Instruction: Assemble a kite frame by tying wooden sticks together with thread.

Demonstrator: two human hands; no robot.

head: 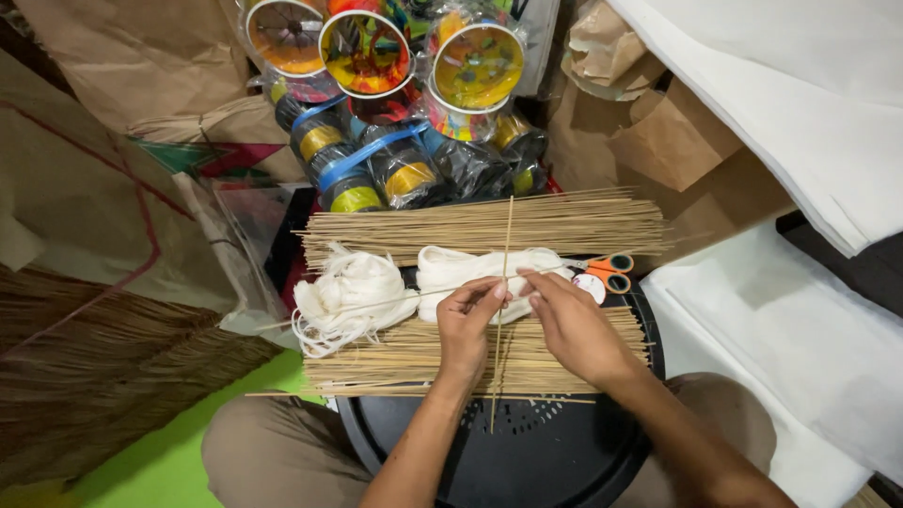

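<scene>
Here the left hand [467, 325] and right hand [572, 325] pinch a thin stick [501, 310] running lengthwise away from the person.

The floor is almost fully covered. At the lower left a bright green mat [160, 461] shows, and beside it lies a heap of dark brown dry fibres [103, 376]. Large sheets of brown paper [85, 169] fill the upper left, and crumpled brown paper bags [658, 132] lie at the upper right. White sheets of paper [800, 113] are stacked on the right side, and more of them spread below. At the top stand colourful round spools [367, 52], with dark reels wrapped in plastic [376, 169] under them. The light is soft and even.
</scene>
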